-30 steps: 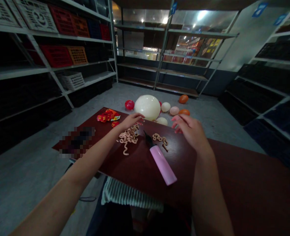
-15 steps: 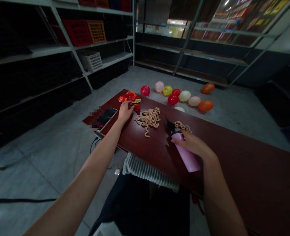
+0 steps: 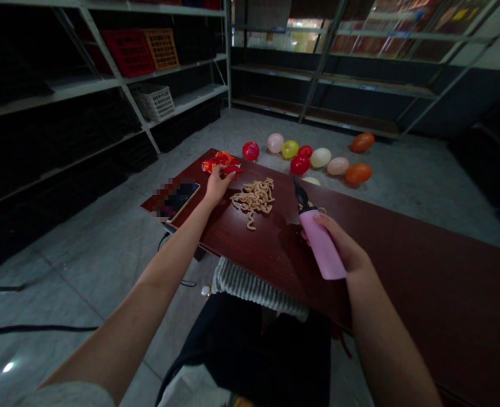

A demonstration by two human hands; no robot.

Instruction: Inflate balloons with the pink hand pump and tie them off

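Note:
My right hand [image 3: 340,240] is wrapped round a pink hand pump [image 3: 324,246] with a black tapered nozzle, tilted and raised over the dark red table [image 3: 275,246]. Behind its nozzle, a few tan curly strands [image 3: 320,210] lie partly hidden. At the far left of the table my left hand [image 3: 218,183] is closed, thumb and fingers pinching a limp red balloon [image 3: 234,169]. Beside those fingers is a small heap of red and orange wrappers or flat balloons [image 3: 216,160]; I cannot tell which. A loose pile of tan curly strands [image 3: 256,196] lies between my hands.
A phone [image 3: 181,200] lies at the table's left end. Several blown-up balloons [image 3: 299,164] rest on the floor beyond the table. Metal shelves with crates [image 3: 156,102] stand at the left and back. A grey ribbed cushion [image 3: 253,288] sits under the near edge.
My right hand has lifted the pump and turned, so its grip now shows from the side. My left hand has shifted slightly at the red heap, now with a red balloon at its fingertips.

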